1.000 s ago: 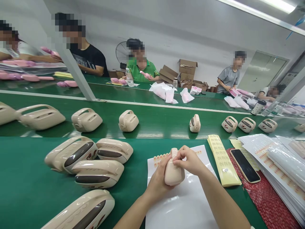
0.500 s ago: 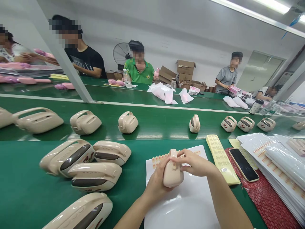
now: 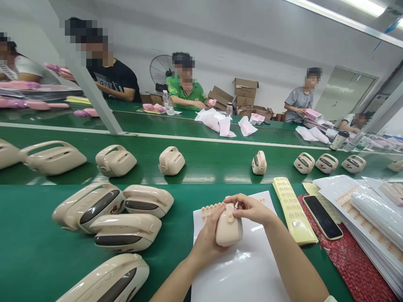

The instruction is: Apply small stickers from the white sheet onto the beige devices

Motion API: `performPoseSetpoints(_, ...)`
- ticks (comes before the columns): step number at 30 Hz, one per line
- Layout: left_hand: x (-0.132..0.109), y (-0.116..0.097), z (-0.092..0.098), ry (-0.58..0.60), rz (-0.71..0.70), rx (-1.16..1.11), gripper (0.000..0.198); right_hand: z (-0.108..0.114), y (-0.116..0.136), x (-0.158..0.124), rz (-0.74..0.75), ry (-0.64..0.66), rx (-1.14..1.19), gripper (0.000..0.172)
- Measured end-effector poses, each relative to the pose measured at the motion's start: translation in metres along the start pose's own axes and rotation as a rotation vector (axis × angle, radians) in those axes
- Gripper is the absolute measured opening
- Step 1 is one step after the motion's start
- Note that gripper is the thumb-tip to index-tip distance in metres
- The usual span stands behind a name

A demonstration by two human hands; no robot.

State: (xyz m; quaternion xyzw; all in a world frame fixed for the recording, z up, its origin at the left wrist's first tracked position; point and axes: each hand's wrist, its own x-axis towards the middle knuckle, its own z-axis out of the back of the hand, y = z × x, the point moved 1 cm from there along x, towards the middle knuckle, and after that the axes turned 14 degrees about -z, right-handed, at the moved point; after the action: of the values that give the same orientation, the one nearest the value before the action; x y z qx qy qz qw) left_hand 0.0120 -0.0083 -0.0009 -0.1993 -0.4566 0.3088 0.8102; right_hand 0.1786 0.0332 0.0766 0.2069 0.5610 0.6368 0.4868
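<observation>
Left hand (image 3: 208, 237) cups the beige casing (image 3: 228, 230), right hand (image 3: 252, 208) pinches its top, over a white sheet (image 3: 252, 268) (phone (image 3: 323, 217) lies right)

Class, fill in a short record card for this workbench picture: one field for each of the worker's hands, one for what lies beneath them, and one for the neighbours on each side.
Left: left hand grips the beige plastic handled casing from the side
Right: right hand pinches the casing's top
Beneath: white glossy sticker sheet on the green table surface
Left side: cluster of beige casings with dark panels
Right side: yellow sticker strip, then black smartphone
</observation>
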Motion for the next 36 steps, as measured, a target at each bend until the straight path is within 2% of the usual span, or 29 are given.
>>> performPoseSetpoints(5, -0.002, 0.001, -0.001, -0.007, 0.015, -0.006, 0.087, -0.002, 0.004, -0.002, -0.027, -0.039, -0.052, 0.034)
performPoseSetpoints(9, -0.003, 0.000, -0.002, -0.018, 0.030, -0.018, 0.084, -0.011, 0.009, -0.003, -0.033, -0.061, -0.105, 0.038)
performPoseSetpoints(12, -0.001, -0.001, -0.001, -0.036, 0.088, -0.086, 0.082, -0.018, 0.009, 0.003, -0.028, -0.223, -0.103, 0.021)
performPoseSetpoints(14, -0.001, -0.002, 0.001, -0.057, 0.165, -0.220, 0.087, -0.015, 0.007, 0.007, -0.047, -0.333, -0.089, 0.019)
performPoseSetpoints(15, -0.001, -0.002, 0.003, -0.075, 0.203, -0.311, 0.093, -0.011, 0.004, 0.008, -0.064, -0.334, -0.087, 0.021)
performPoseSetpoints(18, -0.002, 0.000, 0.007, -0.140, 0.302, -0.636, 0.110, 0.004, -0.004, 0.006, -0.161, -0.126, -0.068, 0.024)
performPoseSetpoints(20, -0.003, 0.003, 0.006, -0.173, 0.372, -0.806, 0.111, 0.013, -0.007, 0.003, -0.236, -0.002, 0.011, 0.017)
performPoseSetpoints(21, -0.004, 0.005, 0.005, -0.189, 0.411, -0.849, 0.108, 0.017, -0.007, 0.003, -0.259, 0.002, 0.072, 0.015)
performPoseSetpoints(23, -0.005, 0.009, -0.002, -0.239, 0.501, -0.861, 0.094, 0.024, -0.002, 0.008, -0.254, -0.090, 0.166, 0.010)
performPoseSetpoints(25, -0.006, 0.013, -0.010, -0.230, 0.575, -0.820, 0.077, 0.030, 0.008, 0.022, -0.215, -0.278, 0.135, 0.006)
performPoseSetpoints(27, -0.007, 0.014, -0.019, -0.112, 0.568, -0.756, 0.062, 0.037, 0.021, 0.042, -0.184, -0.497, -0.018, 0.003)
performPoseSetpoints(29, -0.009, 0.014, -0.024, 0.028, 0.504, -0.677, 0.049, 0.044, 0.033, 0.067, -0.185, -0.666, -0.159, 0.008)
performPoseSetpoints(31, -0.010, 0.013, -0.025, 0.087, 0.461, -0.627, 0.039, 0.050, 0.041, 0.093, -0.210, -0.739, -0.211, 0.014)
performPoseSetpoints(36, -0.012, 0.013, -0.023, 0.088, 0.449, -0.591, 0.033, 0.068, 0.039, 0.137, -0.292, -0.773, -0.246, 0.016)
